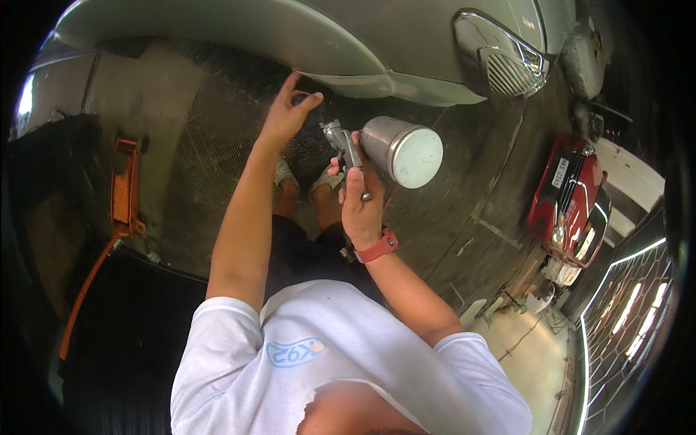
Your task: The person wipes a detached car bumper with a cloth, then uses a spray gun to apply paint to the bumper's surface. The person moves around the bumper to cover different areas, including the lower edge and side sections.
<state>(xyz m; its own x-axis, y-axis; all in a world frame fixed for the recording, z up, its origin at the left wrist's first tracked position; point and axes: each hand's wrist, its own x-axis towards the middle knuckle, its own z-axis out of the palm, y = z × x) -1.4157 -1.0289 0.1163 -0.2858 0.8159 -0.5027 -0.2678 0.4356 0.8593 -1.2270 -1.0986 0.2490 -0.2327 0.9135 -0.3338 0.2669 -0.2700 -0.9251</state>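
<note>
My right hand (pixel 364 203) is wrapped round the grip of a metal spray gun (pixel 341 141). A silver cylindrical paint cup (pixel 384 141) with a pale green round end sits tilted to the right of the gun. My left hand (pixel 286 116) is raised ahead of the gun, index finger and thumb apart. Its index fingertip reaches the lower edge of a grey-green car body (pixel 348 83), and I cannot tell whether it touches. A dark patch between finger and thumb is too unclear to name. The spray gun's nozzle end points towards my left hand.
The car's chrome-rimmed lamp (pixel 500 58) is at the far right of its body. On the floor at left stands an orange floor jack (pixel 125 185) with a long handle. A red car (pixel 569 196) is parked at right, near a lit hexagon-patterned panel (pixel 627 326).
</note>
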